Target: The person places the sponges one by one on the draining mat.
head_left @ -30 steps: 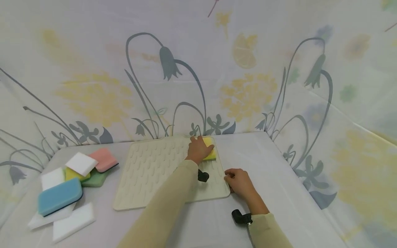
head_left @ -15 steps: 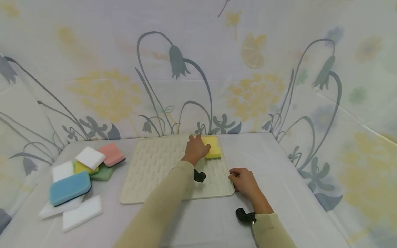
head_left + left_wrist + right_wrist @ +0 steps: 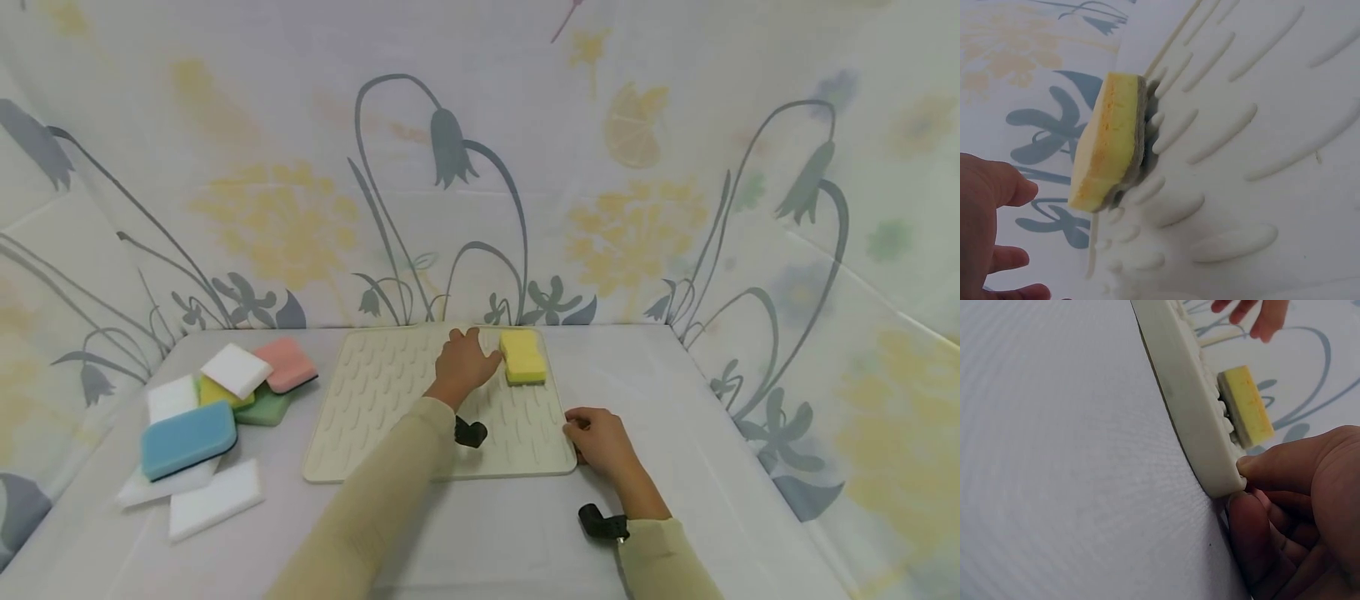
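Note:
A yellow sponge [image 3: 522, 357] with a grey-green scrubbing underside lies at the far right corner of a cream ridged drying mat [image 3: 397, 400]. Just left of the sponge, my left hand [image 3: 463, 367] hovers over the mat with fingers spread and holding nothing. In the left wrist view, a gap shows between its fingers [image 3: 1013, 187] and the sponge [image 3: 1110, 140]. My right hand [image 3: 603, 442] pinches the mat's right edge near the front corner, thumb on top and fingers below, as the right wrist view shows at the mat's rim [image 3: 1191, 419].
On the left of the white-covered table [image 3: 495, 542] lies a pile of sponges: a blue one [image 3: 187, 437], a pink one [image 3: 285, 364], a green one [image 3: 266, 408] and several white pads [image 3: 217, 498]. A flower-printed cloth [image 3: 480, 167] hangs behind and at the sides.
My left hand has let go of the yellow sponge and drawn left from it, uncovering it. The right hand keeps its pinch on the mat. The head view has shifted slightly left.

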The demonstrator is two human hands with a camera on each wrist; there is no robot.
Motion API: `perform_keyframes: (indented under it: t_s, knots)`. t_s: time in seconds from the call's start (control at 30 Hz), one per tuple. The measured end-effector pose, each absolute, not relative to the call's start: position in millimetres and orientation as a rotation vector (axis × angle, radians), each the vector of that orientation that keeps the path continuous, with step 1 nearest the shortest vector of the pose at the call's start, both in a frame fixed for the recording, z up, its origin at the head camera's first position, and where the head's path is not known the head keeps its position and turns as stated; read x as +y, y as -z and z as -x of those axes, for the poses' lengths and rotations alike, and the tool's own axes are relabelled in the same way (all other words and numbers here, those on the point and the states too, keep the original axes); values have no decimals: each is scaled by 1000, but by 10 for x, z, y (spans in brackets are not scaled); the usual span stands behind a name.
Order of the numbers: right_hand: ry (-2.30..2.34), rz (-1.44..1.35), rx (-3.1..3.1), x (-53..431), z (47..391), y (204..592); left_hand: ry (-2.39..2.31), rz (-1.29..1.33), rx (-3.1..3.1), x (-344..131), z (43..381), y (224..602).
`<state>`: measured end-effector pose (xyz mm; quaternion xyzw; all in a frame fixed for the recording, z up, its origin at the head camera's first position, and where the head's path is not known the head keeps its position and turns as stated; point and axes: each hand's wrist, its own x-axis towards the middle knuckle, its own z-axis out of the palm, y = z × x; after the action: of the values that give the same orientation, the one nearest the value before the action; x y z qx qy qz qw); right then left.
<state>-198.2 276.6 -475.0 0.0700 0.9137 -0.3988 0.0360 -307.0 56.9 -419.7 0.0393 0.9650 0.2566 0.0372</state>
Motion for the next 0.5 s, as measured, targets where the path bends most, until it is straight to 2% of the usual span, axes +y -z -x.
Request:
perform_keyframes:
  t_s: [0.5]
  knots:
    - [1201, -230, 2815, 2750, 1983, 4728, -867, -122, 2999, 187, 2966, 4116]
